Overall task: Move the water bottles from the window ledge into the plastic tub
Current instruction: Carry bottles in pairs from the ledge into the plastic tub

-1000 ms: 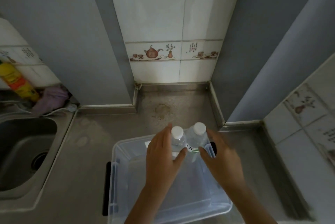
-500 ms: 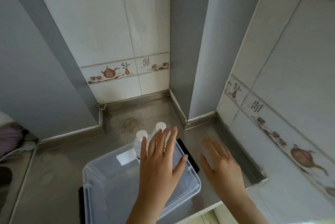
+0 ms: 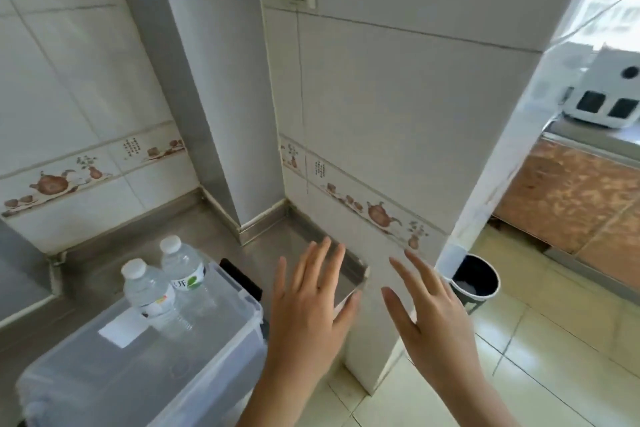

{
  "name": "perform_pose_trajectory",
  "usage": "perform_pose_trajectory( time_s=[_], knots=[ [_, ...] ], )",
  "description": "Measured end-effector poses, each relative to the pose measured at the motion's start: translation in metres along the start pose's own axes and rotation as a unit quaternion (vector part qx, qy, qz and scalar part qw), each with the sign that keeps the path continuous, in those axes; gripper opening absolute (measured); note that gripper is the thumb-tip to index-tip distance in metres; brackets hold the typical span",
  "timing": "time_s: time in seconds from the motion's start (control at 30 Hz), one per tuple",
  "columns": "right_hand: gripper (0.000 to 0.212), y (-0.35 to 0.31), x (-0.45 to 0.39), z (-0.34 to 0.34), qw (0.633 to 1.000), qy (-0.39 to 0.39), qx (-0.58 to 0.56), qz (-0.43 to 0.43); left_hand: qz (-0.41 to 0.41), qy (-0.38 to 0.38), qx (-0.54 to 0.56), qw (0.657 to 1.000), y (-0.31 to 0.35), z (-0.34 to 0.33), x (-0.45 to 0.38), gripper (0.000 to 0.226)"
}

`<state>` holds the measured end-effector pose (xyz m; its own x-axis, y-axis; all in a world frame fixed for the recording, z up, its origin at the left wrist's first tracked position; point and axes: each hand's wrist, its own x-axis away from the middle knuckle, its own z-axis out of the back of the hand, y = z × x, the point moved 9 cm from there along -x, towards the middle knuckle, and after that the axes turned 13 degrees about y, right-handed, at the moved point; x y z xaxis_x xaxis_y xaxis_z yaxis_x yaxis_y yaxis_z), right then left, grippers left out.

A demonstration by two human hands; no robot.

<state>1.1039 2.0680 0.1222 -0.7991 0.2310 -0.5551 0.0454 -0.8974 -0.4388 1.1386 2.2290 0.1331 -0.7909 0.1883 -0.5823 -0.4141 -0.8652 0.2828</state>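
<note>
Two clear water bottles with white caps stand upright inside the translucent plastic tub (image 3: 207, 357) at its far end: the nearer bottle (image 3: 149, 291) on the left and the green-labelled bottle (image 3: 185, 271) beside it. The tub rests on the steel counter at the lower left. My left hand (image 3: 308, 305) hovers to the right of the tub, fingers spread, holding nothing. Further right, my right hand (image 3: 429, 309) is also spread and empty, in front of the tiled wall's end. No window ledge bottles are visible.
A tiled wall end (image 3: 381, 184) juts out right behind my hands. A dark waste bin (image 3: 476, 279) stands on the tiled floor beyond it. At the right, a white appliance (image 3: 606, 97) sits on a counter below a bright window.
Both hands have let go of the two bottles, which now stand in the tub. My view has swung to the right and my hands have moved right, away from the tub.
</note>
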Motion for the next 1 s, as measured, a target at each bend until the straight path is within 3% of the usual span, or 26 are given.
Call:
perform_pose_trajectory(
  time_s=[0.5, 1.0],
  knots=[
    [0.051, 0.135, 0.1, 0.201, 0.98, 0.115, 0.101, -0.128, -0.156, -0.017, 0.095, 0.983, 0.24, -0.019, 0.05, 0.06],
    [0.053, 0.289, 0.123, 0.331, 0.914, 0.221, 0.211, -0.267, -0.298, -0.078, 0.253, 0.917, 0.462, -0.112, 0.036, 0.059]
  ],
)
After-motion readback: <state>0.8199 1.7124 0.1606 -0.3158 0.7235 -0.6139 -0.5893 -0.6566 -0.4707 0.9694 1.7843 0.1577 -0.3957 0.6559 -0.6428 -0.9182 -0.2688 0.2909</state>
